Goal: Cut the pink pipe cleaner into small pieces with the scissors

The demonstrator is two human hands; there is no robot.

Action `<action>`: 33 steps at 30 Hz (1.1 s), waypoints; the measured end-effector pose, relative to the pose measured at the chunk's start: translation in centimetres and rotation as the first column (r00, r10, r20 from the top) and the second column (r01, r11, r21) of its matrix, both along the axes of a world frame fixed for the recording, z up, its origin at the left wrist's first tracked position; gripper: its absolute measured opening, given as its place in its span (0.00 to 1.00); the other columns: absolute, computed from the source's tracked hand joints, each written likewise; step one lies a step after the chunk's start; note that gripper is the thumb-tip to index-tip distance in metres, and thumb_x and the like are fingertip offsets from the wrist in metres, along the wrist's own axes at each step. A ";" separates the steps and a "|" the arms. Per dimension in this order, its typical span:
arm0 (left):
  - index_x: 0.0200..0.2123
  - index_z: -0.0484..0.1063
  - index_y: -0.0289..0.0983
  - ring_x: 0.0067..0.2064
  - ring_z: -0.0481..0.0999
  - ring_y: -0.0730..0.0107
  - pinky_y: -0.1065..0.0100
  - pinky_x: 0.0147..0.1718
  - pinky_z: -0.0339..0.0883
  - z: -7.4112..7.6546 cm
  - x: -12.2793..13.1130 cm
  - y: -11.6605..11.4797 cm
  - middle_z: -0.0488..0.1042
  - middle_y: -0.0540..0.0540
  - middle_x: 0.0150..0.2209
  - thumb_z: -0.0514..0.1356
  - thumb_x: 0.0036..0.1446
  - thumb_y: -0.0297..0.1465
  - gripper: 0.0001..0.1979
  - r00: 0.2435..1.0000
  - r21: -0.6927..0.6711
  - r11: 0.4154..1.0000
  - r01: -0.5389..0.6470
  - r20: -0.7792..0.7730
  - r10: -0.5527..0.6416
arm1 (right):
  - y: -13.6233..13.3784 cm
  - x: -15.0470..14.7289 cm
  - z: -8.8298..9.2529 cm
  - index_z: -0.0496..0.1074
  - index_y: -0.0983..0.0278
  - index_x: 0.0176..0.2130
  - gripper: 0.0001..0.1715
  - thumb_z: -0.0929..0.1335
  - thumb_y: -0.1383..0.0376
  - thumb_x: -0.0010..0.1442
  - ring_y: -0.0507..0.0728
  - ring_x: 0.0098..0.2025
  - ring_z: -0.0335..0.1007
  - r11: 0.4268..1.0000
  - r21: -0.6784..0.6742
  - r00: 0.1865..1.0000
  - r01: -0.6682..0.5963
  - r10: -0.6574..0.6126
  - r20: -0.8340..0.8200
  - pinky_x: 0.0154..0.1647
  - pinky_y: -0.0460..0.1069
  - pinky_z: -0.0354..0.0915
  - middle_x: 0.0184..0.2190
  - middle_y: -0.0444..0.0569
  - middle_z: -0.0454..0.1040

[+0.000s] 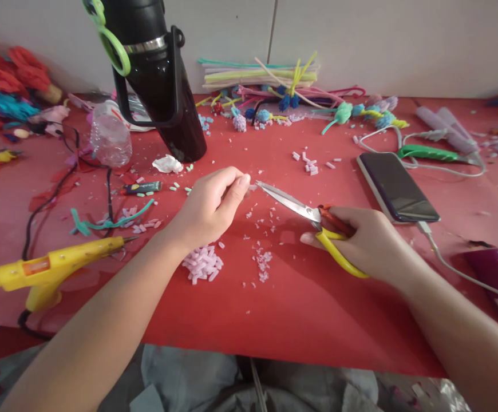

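My left hand (212, 203) is closed in a pinch over the red table (300, 309), gripping a tiny pale piece at its fingertips. The blade tips of the scissors (307, 217) meet that piece. My right hand (364, 240) grips the yellow and red scissor handles. Beneath the left hand lies a small heap of pink cut bits (203, 264), with finer white scraps (263, 262) beside it.
A yellow glue gun (55, 266) lies at the left. A tilted black flask (163, 80) and a clear plastic bottle (110, 136) stand behind. A phone (396, 186) on a cable lies at the right. Pipe cleaners (260, 74) and pompoms (363, 111) line the back.
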State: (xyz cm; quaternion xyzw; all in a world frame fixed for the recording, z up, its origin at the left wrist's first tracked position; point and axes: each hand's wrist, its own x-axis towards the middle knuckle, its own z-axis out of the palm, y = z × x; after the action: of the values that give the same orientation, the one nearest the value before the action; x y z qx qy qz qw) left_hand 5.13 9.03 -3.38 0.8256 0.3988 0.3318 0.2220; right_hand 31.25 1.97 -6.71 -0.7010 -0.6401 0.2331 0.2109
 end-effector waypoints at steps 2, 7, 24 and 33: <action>0.28 0.61 0.38 0.26 0.62 0.73 0.68 0.27 0.58 0.0 0.0 0.0 0.62 0.52 0.23 0.50 0.70 0.35 0.16 1.000 -0.002 1.000 -0.003 -0.005 0.003 | 0.0 0.0 -0.1 0.53 0.60 0.23 0.36 0.75 0.39 0.44 0.51 0.26 0.40 1.000 -0.008 1.000 -0.005 0.005 0.000 0.21 0.47 0.46 0.22 0.39 0.46; 0.28 0.61 0.38 0.26 0.62 0.72 0.68 0.27 0.57 -0.1 0.0 0.0 0.61 0.52 0.23 0.50 0.70 0.35 0.15 1.000 -0.001 1.000 -0.007 -0.006 0.007 | 0.0 0.2 -0.5 0.53 0.60 0.23 0.36 0.75 0.40 0.45 0.51 0.27 0.40 1.000 -0.020 1.000 -0.012 0.012 -0.016 0.21 0.47 0.47 0.23 0.39 0.46; 0.28 0.63 0.38 0.25 0.64 0.73 0.68 0.27 0.59 -0.1 0.1 0.0 0.63 0.51 0.22 0.50 0.70 0.37 0.17 1.000 -0.025 1.000 -0.006 0.002 0.006 | 0.1 -0.1 0.0 0.52 0.60 0.22 0.37 0.74 0.37 0.44 0.51 0.26 0.42 1.000 -0.011 0.999 0.027 -0.027 -0.035 0.23 0.48 0.46 0.21 0.40 0.48; 0.24 0.69 0.37 0.23 0.64 0.73 0.69 0.23 0.53 2.9 -3.6 1.1 0.65 0.52 0.21 0.55 0.62 0.40 0.18 0.882 -0.309 0.951 -0.020 -0.453 -0.129 | 0.6 0.1 -0.2 0.56 0.60 0.21 0.37 0.73 0.36 0.43 0.50 0.24 0.44 0.998 0.061 0.999 0.024 -0.022 -0.038 0.21 0.46 0.46 0.20 0.39 0.48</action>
State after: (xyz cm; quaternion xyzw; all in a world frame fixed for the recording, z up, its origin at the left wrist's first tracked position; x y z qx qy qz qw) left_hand 1.57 10.11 -0.44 0.8477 0.4632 0.0510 0.2534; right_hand 31.38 2.61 -6.86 -0.6971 -0.6347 0.2240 0.2469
